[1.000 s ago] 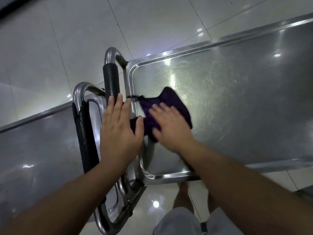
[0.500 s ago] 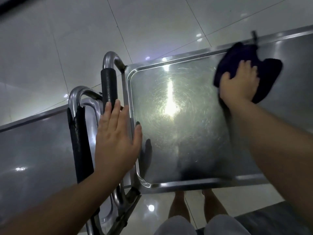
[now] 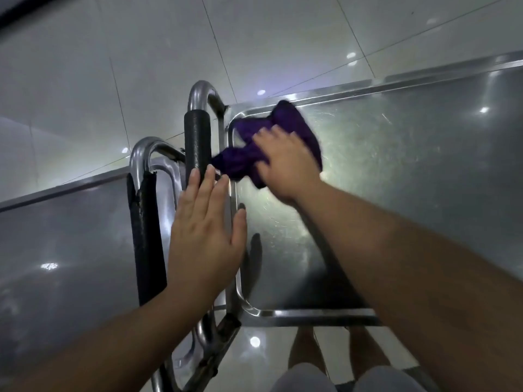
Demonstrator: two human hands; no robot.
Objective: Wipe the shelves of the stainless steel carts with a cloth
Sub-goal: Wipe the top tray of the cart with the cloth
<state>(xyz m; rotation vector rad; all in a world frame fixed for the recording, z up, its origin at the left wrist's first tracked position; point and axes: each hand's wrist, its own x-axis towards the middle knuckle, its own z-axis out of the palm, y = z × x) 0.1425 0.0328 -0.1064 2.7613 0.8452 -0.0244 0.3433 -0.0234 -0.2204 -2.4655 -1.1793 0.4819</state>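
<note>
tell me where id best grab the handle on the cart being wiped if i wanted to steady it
Probably take the black padded sleeve on that handle, wrapping the fingers round it from above. It is a straight bar, thicker than the bare bent tube above it, and the left hand already hovers flat just below it. The right hand presses the purple cloth on the shelf.

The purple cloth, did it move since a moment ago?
Yes. The purple cloth, under the right hand, slid back from the shelf's far edge to the corner by the black-padded handle. The left hand stayed put.
</note>
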